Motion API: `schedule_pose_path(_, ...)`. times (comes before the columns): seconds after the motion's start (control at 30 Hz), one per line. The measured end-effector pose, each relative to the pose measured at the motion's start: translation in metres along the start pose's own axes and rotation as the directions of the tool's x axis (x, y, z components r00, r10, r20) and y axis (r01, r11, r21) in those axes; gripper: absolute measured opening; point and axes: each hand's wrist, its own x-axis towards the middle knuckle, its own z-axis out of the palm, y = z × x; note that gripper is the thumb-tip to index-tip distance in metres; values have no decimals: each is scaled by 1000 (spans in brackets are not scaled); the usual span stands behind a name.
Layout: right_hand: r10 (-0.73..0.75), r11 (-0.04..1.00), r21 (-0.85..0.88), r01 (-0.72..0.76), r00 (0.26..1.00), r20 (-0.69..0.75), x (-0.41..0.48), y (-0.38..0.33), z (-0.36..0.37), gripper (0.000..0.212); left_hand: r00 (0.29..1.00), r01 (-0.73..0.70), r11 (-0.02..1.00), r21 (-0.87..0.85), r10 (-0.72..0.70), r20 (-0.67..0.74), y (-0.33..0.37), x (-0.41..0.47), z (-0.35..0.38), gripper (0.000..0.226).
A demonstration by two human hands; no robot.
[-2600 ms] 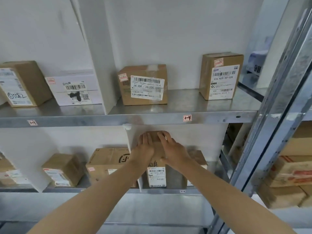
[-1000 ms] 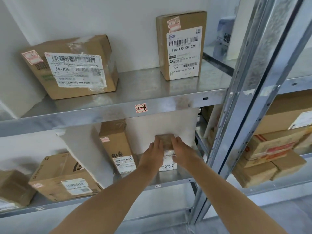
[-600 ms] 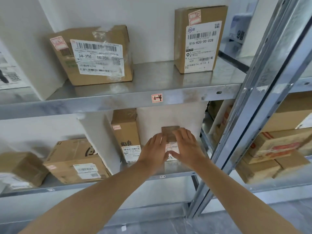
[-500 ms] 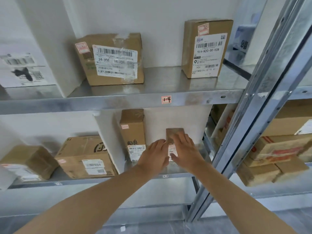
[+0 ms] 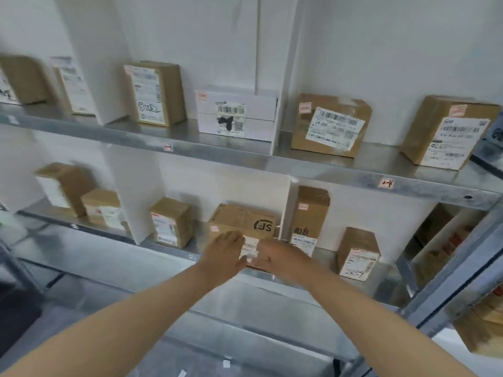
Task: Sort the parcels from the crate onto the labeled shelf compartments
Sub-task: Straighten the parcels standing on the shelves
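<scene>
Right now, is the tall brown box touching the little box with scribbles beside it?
Apart. The head view shows a strip of white wall and bare shelf between the tall box and the little box.

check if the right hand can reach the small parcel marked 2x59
Probably yes: the small parcel stands near the open front of the lower shelf, right of the right hand, with nothing in front of it.

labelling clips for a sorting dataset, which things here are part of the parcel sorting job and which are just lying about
Job: left hand, right hand, JS box, 2x59 parcel, red shelf tag.
Lying about: paper scraps on the floor, boxes on the neighbouring rack.
</scene>
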Motion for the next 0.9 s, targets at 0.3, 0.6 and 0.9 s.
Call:
schedule_pose_path(0.3, -124, 975, -191, 116, 992, -27, 88, -134, 12, 50, 954, 285, 956, 76, -274, -121, -144, -77, -75, 48)
schedule_pose_path(0.6, -64, 988, -144, 50, 993, -97, 157, -202, 48, 66, 961, 226, 964, 137, -198, -191, -235, -105, -81, 48)
schedule_pose_path(0.9, -11, 986, -166, -9, 992, -125, 243, -182, 57, 78, 984, 177, 984, 9, -177, -21, -269, -12, -30, 63)
